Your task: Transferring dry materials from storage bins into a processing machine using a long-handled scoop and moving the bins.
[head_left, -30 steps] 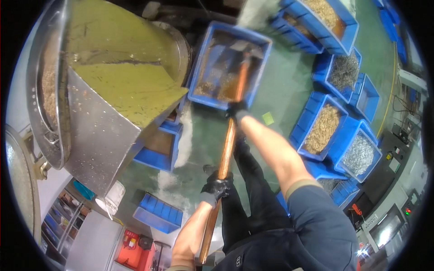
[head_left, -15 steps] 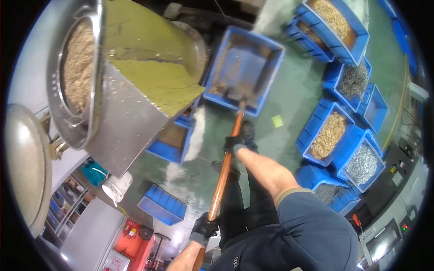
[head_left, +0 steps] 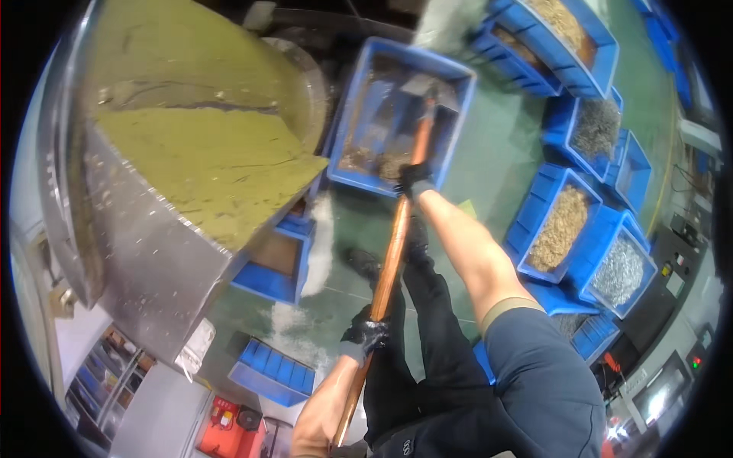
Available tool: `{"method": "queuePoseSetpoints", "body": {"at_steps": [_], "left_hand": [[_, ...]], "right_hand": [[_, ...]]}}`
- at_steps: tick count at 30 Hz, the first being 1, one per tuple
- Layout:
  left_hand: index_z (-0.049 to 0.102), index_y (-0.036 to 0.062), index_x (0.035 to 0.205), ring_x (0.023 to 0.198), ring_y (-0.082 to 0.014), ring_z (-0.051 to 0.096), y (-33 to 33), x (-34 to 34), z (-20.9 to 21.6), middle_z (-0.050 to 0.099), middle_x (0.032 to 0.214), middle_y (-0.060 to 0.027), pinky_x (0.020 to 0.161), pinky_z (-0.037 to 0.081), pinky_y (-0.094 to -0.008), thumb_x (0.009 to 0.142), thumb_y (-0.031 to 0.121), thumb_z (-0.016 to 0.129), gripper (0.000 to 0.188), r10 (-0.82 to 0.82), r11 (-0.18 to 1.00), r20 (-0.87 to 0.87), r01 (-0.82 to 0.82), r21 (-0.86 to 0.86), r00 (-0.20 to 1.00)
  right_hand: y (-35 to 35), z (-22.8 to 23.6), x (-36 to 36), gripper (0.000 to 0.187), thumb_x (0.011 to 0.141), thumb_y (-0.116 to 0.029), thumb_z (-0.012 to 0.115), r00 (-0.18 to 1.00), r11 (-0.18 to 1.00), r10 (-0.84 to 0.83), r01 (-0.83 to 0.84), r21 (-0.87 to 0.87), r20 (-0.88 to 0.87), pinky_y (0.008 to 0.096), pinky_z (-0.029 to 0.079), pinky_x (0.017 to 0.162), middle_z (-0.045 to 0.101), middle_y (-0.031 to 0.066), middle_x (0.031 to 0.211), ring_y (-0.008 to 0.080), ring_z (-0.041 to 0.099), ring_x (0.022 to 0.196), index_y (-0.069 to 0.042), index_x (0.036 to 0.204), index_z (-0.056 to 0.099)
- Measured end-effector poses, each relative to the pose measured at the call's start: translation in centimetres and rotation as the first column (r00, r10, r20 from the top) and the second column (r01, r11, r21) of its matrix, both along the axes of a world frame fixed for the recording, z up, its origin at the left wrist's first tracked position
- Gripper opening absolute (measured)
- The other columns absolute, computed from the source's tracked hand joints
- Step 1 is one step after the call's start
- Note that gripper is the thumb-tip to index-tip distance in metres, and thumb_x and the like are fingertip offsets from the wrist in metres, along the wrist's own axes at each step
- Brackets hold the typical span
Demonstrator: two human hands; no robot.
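Both hands wear dark gloves and grip the long wooden handle of a shovel (head_left: 395, 244). My left hand (head_left: 365, 334) is wrapped round the handle's lower part, close to my body. Farther up, my right hand (head_left: 414, 180) closes round it just outside the near rim of a blue bin. The shovel's metal blade (head_left: 432, 85) is inside that large blue bin (head_left: 467, 103), toward its far right. Small heaps of tan bits (head_left: 385, 163) lie along the bin's near side.
A big metal machine with a yellow-green panel (head_left: 206, 168) fills the left. Blue bins of tan pieces (head_left: 563, 229) and silvery bits (head_left: 617, 273) stand on the right. An empty-looking blue bin (head_left: 273, 372) sits at lower left, near a red machine (head_left: 229, 427).
The shovel blade has moved from the bin's near side toward its far right. Both hands have moved away from me with the handle. Tan bits now show along the near side.
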State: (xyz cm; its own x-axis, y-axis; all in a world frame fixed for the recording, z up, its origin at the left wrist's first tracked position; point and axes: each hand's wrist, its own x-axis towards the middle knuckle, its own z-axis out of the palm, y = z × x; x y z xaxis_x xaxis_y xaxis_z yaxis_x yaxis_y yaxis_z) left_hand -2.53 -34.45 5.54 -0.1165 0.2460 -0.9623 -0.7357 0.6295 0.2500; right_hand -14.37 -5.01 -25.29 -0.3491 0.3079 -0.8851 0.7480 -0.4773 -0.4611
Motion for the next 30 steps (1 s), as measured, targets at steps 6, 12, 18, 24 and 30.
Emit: {"method": "queuePoseSetpoints", "body": {"at_steps": [6,12,18,24,30], "left_hand": [[0.06,0.0026,0.103,0.051,-0.0164,0.058,-6.2,2.3,-0.1,0.06,0.063,-0.0074,0.05,0.047,-0.0329,0.086,0.025,0.066,0.029,-0.085,0.98,-0.183,0.049,-0.193,0.979],[0.057,0.0016,0.104,0.055,-0.0163,0.06,-6.0,-0.3,8.0,0.062,0.067,-0.0089,0.052,0.05,-0.0323,0.086,0.016,0.062,0.024,-0.027,0.978,0.013,0.03,-0.204,1.0],[0.058,0.0019,0.1,0.051,-0.0161,0.061,-11.8,-0.1,17.8,0.061,0.064,-0.0078,0.048,0.054,-0.0308,0.088,0.026,0.062,0.027,-0.179,0.912,0.116,0.209,-0.352,0.977],[0.055,0.0023,0.1,0.053,-0.0138,0.058,-14.8,3.3,16.1,0.059,0.066,-0.0067,0.048,0.051,-0.0298,0.087,0.025,0.065,0.028,-0.15,0.929,0.024,0.149,-0.339,0.988],[0.058,0.0003,0.102,0.051,-0.0153,0.059,-10.8,0.0,12.4,0.063,0.066,-0.0096,0.048,0.052,-0.0306,0.085,0.028,0.067,0.034,-0.285,0.898,-0.075,0.239,-0.371,0.956]], "right_hand": [[-11.1,8.9,-3.3,0.017,0.083,-0.011,0.067,0.997,0.999,-0.047,0.047,0.003,0.069,0.0345,0.046,0.041,0.058,0.0113,0.066,0.0207,0.057,0.051,0.002,0.085,0.057],[-13.7,11.1,0.7,0.019,0.088,-0.014,0.064,0.995,0.994,0.053,-0.06,0.09,0.087,0.0347,0.048,0.038,0.056,0.0101,0.059,0.0221,0.056,0.043,0.002,0.082,0.055],[-22.1,20.7,5.6,0.004,0.091,-0.007,0.054,0.964,0.949,-0.171,0.217,-0.228,0.205,0.0338,0.043,0.042,0.047,0.005,0.061,0.0182,0.048,0.046,-0.003,0.092,0.054],[-20.7,22.4,4.3,0.014,0.092,-0.012,0.058,0.933,0.809,-0.337,0.357,-0.466,0.13,0.037,0.045,0.041,0.05,0.0087,0.062,0.0225,0.051,0.046,-0.002,0.086,0.05],[-17.1,16.4,1.3,0.022,0.091,-0.019,0.061,0.959,0.921,-0.264,0.283,-0.267,0.106,0.039,0.05,0.043,0.054,0.0098,0.065,0.0242,0.055,0.048,-0.001,0.091,0.049]]}}
